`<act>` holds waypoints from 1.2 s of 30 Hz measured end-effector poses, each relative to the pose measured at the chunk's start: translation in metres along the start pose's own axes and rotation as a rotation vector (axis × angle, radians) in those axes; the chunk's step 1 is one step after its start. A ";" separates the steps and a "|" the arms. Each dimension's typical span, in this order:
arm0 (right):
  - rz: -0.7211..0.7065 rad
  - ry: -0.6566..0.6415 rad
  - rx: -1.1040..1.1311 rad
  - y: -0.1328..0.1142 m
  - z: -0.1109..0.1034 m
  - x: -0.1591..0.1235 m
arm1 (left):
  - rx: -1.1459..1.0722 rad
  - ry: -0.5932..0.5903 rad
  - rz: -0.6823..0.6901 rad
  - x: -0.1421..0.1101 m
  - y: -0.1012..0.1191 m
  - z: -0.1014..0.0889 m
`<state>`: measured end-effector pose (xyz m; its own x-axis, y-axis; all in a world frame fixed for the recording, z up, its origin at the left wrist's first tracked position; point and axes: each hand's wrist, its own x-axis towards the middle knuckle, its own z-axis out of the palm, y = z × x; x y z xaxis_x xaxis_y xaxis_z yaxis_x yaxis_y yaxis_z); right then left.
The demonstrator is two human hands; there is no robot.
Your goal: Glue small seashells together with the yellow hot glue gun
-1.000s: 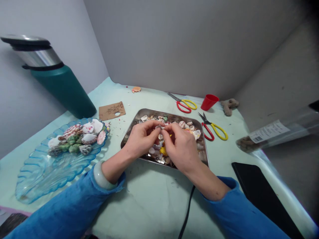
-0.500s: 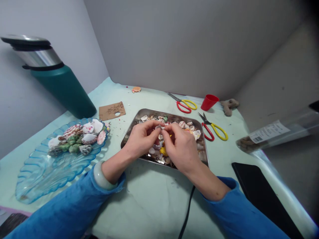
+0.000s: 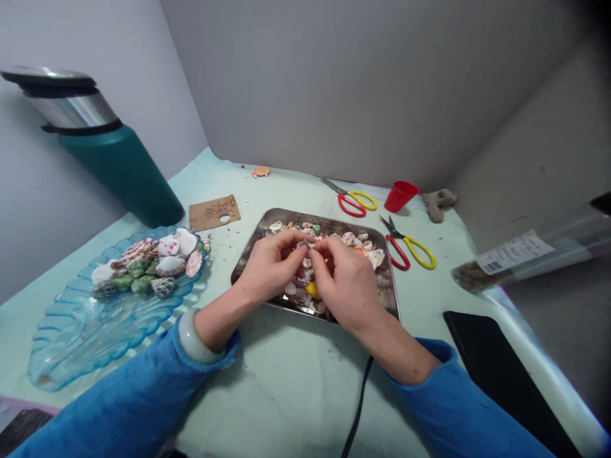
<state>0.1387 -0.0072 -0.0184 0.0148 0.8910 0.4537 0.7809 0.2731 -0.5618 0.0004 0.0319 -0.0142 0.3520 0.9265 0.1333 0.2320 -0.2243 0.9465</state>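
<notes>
Over a metal tray (image 3: 252, 249) of seashells, my left hand (image 3: 272, 261) and my right hand (image 3: 347, 278) meet at the fingertips. Both are closed in a pinch around a small grey piece (image 3: 305, 243); fingers cover most of it, so its kind is unclear. Beneath the hands lie white, brown and speckled shells (image 3: 352, 239), along with something yellow (image 3: 312, 290). To the left, a blue scalloped glass dish (image 3: 102, 337) bears white and pink shells (image 3: 170, 265) and green and grey ones (image 3: 142, 284).
A teal bottle (image 3: 128, 172) stands behind the dish, near a brown card (image 3: 214, 212). Two pairs of scissors (image 3: 353, 196) (image 3: 410, 245) and a red cup (image 3: 401, 196) lie past the tray. At right are a black slab (image 3: 506, 375), a labelled clear tube (image 3: 520, 251) and a black cord (image 3: 359, 407).
</notes>
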 end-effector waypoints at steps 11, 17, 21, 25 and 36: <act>0.006 -0.038 -0.018 -0.001 -0.001 -0.001 | 0.020 0.010 -0.001 0.001 -0.002 0.000; 0.007 -0.044 -0.028 -0.001 -0.001 -0.001 | 0.017 0.014 -0.017 0.001 0.000 0.000; 0.005 -0.038 -0.023 -0.001 -0.001 -0.001 | 0.018 0.015 -0.013 0.000 0.001 0.000; 0.007 -0.031 -0.027 0.000 0.000 -0.001 | 0.016 0.017 -0.001 0.000 0.001 0.000; 0.007 -0.023 -0.019 0.000 0.001 -0.001 | 0.020 0.017 -0.009 0.000 0.004 0.000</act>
<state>0.1381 -0.0078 -0.0199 0.0063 0.9010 0.4337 0.7923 0.2601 -0.5519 0.0019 0.0312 -0.0104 0.3348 0.9333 0.1300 0.2533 -0.2221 0.9415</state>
